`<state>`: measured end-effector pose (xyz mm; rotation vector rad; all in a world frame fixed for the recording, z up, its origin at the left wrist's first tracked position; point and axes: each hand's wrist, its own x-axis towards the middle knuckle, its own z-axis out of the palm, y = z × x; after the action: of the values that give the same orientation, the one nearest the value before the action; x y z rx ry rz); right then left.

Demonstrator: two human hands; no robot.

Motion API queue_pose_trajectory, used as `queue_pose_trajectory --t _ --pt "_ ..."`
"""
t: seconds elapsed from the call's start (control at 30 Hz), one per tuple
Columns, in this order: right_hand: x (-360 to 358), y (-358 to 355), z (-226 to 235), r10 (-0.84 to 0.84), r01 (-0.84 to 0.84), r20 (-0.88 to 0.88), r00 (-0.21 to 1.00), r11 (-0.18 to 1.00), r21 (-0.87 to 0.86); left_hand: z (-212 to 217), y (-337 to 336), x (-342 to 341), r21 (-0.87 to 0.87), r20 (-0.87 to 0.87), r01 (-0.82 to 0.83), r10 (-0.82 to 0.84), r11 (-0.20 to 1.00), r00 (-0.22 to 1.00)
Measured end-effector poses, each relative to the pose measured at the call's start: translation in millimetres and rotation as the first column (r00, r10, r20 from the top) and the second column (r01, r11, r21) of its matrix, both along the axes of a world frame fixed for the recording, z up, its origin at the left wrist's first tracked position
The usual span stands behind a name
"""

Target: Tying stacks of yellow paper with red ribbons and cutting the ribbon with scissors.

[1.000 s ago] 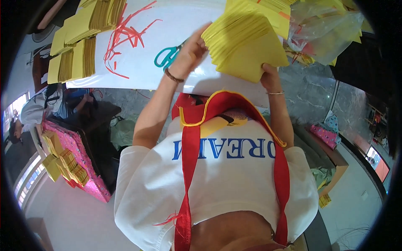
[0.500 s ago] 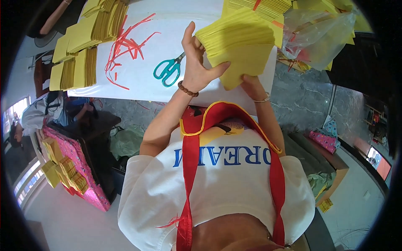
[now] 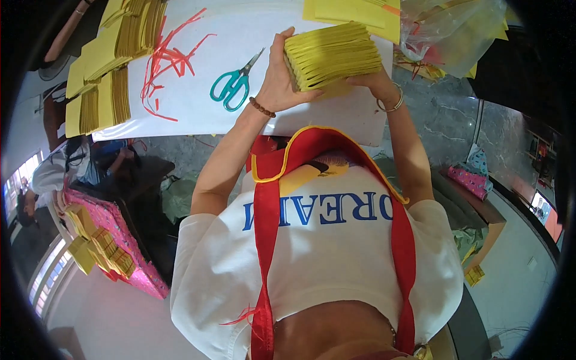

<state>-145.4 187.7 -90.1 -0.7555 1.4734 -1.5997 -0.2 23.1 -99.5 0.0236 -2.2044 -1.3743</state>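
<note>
Between my two hands is a thick stack of yellow envelopes (image 3: pixel 333 55), its layered edges facing up. My left hand (image 3: pixel 284 77) grips the stack's left side, thumb along the near edge. From the right, my right hand (image 3: pixel 375 83) holds the lower right corner, its fingers partly hidden behind the stack. The stack is over the white table (image 3: pixel 198 114). Left of my left hand lie scissors with teal handles (image 3: pixel 230 89), blades pointing away. Farther left is a loose heap of red plastic strips (image 3: pixel 171 57).
Piles of yellow envelopes (image 3: pixel 111 54) line the table's left side. At the far right are more flat yellow envelopes (image 3: pixel 354 15) and a clear plastic bag (image 3: pixel 450 36). Another person's arm (image 3: pixel 71 30) shows at the upper left. A pink-covered surface (image 3: pixel 114 222) holds further yellow bundles.
The envelope stack has been tipped and lowered toward me, so its layered edges now fill its visible side. My right hand has moved up along its right side.
</note>
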Motion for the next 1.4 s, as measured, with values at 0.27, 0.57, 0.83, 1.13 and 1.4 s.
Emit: queue_pose_trajectory --t 0.27,0.57,0.83,1.13,1.4 --pt "-2.4 -1.0 1.6 -0.022 0.019 0.036 0.999 0.997 0.074 -22.9 -0.8 -5.2 -0.262 0.166 -0.012 0.057 0.965 0.985" --pt "-1.8 -16.7 2.3 -0.016 0.021 -0.070 0.997 0.998 0.063 -14.9 -8.7 -15.3 -0.281 0.091 -0.028 0.056 0.959 0.994" --pt "1.9 -2.8 -2.3 0.122 -0.118 -0.199 0.972 0.993 0.032 -5.2 20.1 3.1 0.042 0.062 -0.238 0.236 0.970 0.970" --pt "-4.0 8.3 29.0 0.098 -0.103 0.049 0.994 0.989 0.109 22.8 23.5 8.0 0.432 0.114 -0.084 0.037 0.898 0.993" --pt "-3.8 1.7 -9.9 0.214 -0.179 -0.141 0.967 0.958 0.224 -36.3 9.8 5.6 -0.017 0.082 -0.104 0.105 0.994 0.991"
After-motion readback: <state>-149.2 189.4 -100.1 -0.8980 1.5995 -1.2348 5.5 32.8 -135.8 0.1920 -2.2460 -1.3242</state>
